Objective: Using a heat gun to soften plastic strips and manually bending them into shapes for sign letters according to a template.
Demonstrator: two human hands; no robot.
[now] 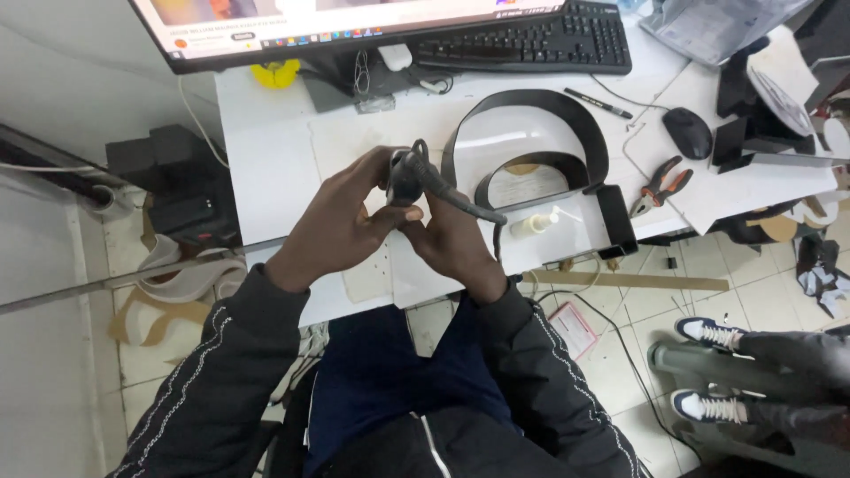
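both hands (341, 221) round, seemingly, dark cable (460, 202)

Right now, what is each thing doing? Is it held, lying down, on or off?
Left hand: gripping the dark strap piece.
Right hand: gripping it too.
Dark strap piece: held above the desk.
Monitor: switched on.
Pliers: lying flat, untouched.
Small bottle: lying on its side.

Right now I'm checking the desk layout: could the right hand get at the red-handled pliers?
Probably yes, but not at once. The right hand grips the dark strap piece together with the left hand. The pliers lie farther right on the white desk, with only the curved black band between.
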